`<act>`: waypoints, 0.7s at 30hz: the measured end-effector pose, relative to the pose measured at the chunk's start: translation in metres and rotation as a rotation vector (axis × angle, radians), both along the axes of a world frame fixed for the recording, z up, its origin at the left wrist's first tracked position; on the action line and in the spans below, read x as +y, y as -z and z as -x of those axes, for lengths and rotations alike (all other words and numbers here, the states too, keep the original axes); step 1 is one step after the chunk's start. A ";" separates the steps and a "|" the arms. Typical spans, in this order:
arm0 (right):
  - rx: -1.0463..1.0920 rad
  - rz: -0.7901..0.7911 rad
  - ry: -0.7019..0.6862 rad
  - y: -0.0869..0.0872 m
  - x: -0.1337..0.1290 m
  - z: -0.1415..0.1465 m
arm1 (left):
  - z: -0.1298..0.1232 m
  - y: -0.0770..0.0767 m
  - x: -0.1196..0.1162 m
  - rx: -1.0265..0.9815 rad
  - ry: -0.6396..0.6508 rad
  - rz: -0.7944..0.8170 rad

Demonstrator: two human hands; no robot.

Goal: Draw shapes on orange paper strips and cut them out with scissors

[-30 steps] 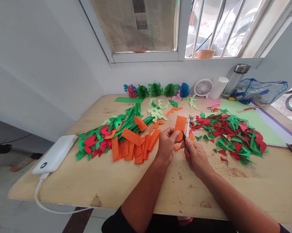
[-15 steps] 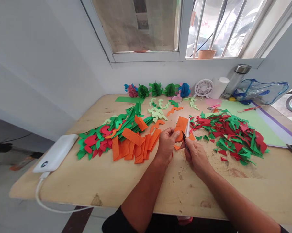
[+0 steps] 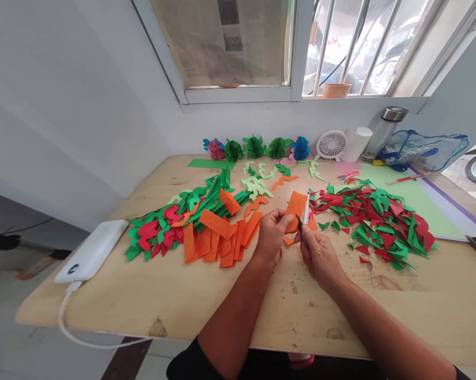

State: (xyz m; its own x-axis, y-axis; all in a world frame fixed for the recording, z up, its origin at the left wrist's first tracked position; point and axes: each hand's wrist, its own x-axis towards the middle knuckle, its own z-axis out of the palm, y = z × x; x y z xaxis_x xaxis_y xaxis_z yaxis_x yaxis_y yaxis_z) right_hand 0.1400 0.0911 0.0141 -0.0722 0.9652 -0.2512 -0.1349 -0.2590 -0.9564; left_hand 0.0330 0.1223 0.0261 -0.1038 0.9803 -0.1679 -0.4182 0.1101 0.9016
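My left hand (image 3: 272,235) pinches an orange paper piece (image 3: 297,203), which has curved lines drawn on it, between thumb and fingers. In my right hand (image 3: 319,252) is a pair of dark scissors (image 3: 300,224), its pointed tip at the right edge of the orange paper. Fingers hide most of the handles. Just behind the scissors lies a slim white stick-like object (image 3: 306,206), perhaps a pen. Left of my left hand, several orange paper rectangles (image 3: 218,243) lie overlapping, beside green strips (image 3: 206,208) and cut red and green shapes (image 3: 154,229).
At right spreads a heap of red and green scraps (image 3: 380,221). Folded paper figures (image 3: 255,146), a small white fan (image 3: 332,145), a glass bottle (image 3: 386,132) and a clear pouch (image 3: 424,150) line the wall. A white power bank (image 3: 91,250) lies at the left edge.
Both hands stay in nearly the same place. The orange paper and scissors have shifted only very slightly.
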 end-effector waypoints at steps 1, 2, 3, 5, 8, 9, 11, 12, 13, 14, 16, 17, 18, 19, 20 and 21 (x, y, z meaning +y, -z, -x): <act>-0.001 -0.007 -0.001 0.000 0.000 0.000 | 0.000 0.000 0.000 0.004 0.000 0.003; 0.002 -0.010 -0.004 0.000 0.000 0.000 | 0.000 0.000 0.000 0.007 0.000 0.005; 0.006 -0.009 -0.007 -0.001 0.000 0.000 | 0.001 0.000 0.000 0.007 0.002 0.005; 0.014 -0.004 -0.011 -0.002 0.000 0.000 | 0.001 0.000 0.000 0.007 0.006 0.001; 0.016 0.001 -0.010 -0.002 0.001 0.000 | 0.001 -0.001 0.000 0.006 0.009 0.000; 0.014 0.003 -0.012 -0.002 0.001 0.000 | 0.001 -0.001 0.000 0.002 0.008 0.000; 0.005 0.006 -0.008 -0.002 0.001 0.000 | 0.001 -0.001 0.000 -0.011 0.009 0.001; -0.002 0.006 -0.003 -0.002 0.001 0.000 | 0.001 -0.001 0.000 -0.018 0.009 0.002; -0.008 0.004 0.002 -0.002 0.001 0.000 | 0.001 -0.001 0.000 -0.022 0.010 0.005; -0.015 0.002 0.005 -0.002 0.001 -0.001 | 0.001 -0.001 0.000 -0.025 0.011 0.008; -0.021 -0.006 -0.001 -0.002 0.001 -0.001 | 0.001 -0.002 -0.001 -0.027 0.007 0.009; -0.024 -0.009 -0.008 -0.002 0.001 -0.001 | 0.002 -0.004 -0.001 -0.026 -0.002 0.005; -0.029 -0.014 -0.014 -0.003 0.002 -0.001 | 0.002 -0.005 -0.001 -0.024 -0.016 -0.004; -0.033 -0.020 -0.017 -0.003 0.002 -0.001 | 0.002 -0.006 -0.002 -0.021 -0.035 -0.014; -0.038 -0.025 -0.017 -0.003 0.002 -0.001 | 0.002 -0.008 -0.002 -0.017 -0.054 -0.025; -0.046 -0.027 -0.014 -0.003 0.002 -0.001 | 0.002 -0.009 -0.002 -0.014 -0.071 -0.033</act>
State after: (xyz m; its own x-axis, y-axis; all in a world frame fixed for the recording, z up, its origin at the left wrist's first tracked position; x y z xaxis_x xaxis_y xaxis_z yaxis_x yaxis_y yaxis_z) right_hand 0.1408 0.0928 0.0170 -0.0751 0.9707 -0.2283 -0.0876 -0.2345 -0.9682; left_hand 0.0308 0.1200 0.0352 -0.1708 0.9756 -0.1376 -0.4367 0.0502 0.8982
